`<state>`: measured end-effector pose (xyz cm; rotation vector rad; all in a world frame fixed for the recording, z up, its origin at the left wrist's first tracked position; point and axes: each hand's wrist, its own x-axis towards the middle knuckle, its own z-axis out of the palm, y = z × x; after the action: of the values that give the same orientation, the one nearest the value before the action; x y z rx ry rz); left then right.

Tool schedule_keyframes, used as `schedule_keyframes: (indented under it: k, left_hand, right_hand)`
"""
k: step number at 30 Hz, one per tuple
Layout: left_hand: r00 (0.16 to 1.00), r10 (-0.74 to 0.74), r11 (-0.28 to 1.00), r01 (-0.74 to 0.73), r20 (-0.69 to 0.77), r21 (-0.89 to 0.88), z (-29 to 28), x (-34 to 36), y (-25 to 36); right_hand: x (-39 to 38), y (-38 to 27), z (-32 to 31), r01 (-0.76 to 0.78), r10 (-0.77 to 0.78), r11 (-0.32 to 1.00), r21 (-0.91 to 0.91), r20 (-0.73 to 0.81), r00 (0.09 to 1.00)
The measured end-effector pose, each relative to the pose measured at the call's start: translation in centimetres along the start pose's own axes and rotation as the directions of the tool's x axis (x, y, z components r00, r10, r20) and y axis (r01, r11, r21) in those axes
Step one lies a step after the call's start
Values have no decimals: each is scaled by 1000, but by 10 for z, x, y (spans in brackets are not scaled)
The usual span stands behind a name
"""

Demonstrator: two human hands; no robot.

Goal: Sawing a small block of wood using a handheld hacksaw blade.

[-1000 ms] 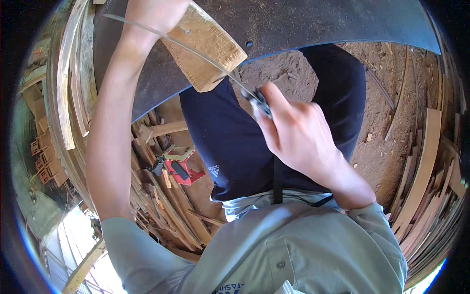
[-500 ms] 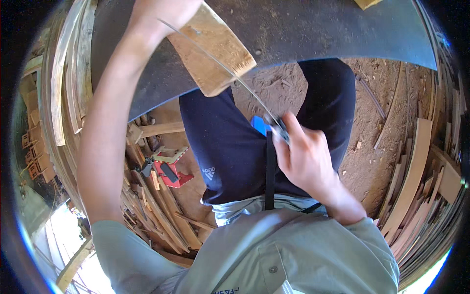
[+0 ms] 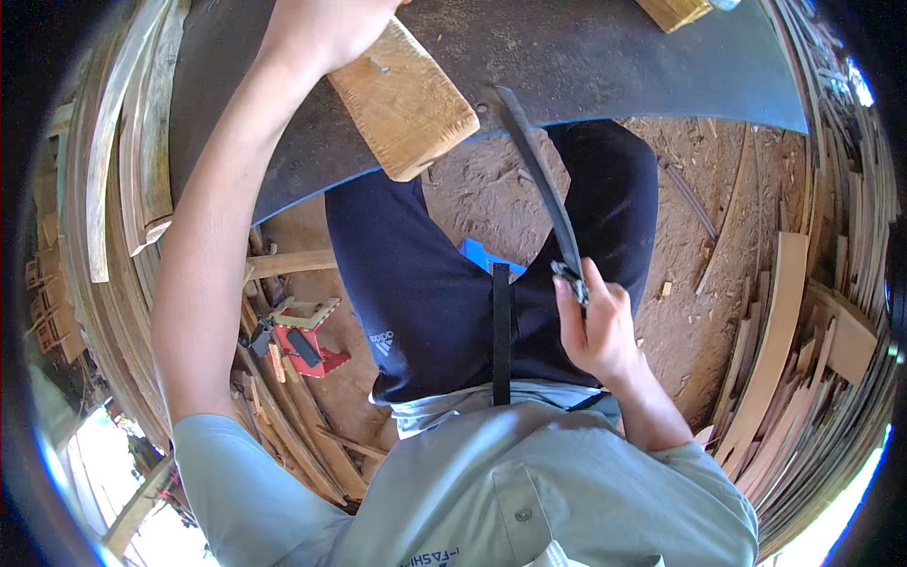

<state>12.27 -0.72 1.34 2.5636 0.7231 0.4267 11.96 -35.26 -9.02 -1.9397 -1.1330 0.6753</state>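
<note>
1. Since the earlier frames, we see the long blade (image 3: 540,175) swung off the wooden block (image 3: 406,104); it now points up and away, well apart from the block's near end, its tip seen over the worktop (image 3: 586,71).
2. We find the right hand (image 3: 600,326) closed around the blade's grip, thumb uppermost, in front of the right thigh.
3. Our block lies slanted on the worktop, its near end jutting past the edge, a small nail-like piece (image 3: 378,66) on its upper face.
4. At the block's far end we see the left hand (image 3: 335,28); the frame cuts its fingers, so we cannot tell whether they clamp or only press.
5. Further out, we see another wooden piece (image 3: 675,11) on the worktop, a red box-like object (image 3: 307,350) at left and stacked wood strips (image 3: 779,331) at right.
</note>
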Motion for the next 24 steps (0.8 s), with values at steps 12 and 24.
schedule_keyframes:
  k: [12, 24]
  left_hand:
    - [999, 20, 999, -21, -24, -37, 3, 1, 2]
    - [999, 14, 999, -15, -29, -47, 4, 0, 1]
  right_hand:
    - [75, -41, 27, 185, -193, 980, -73, -133, 972]
    - [78, -42, 21, 164, -174, 980, -109, -92, 980]
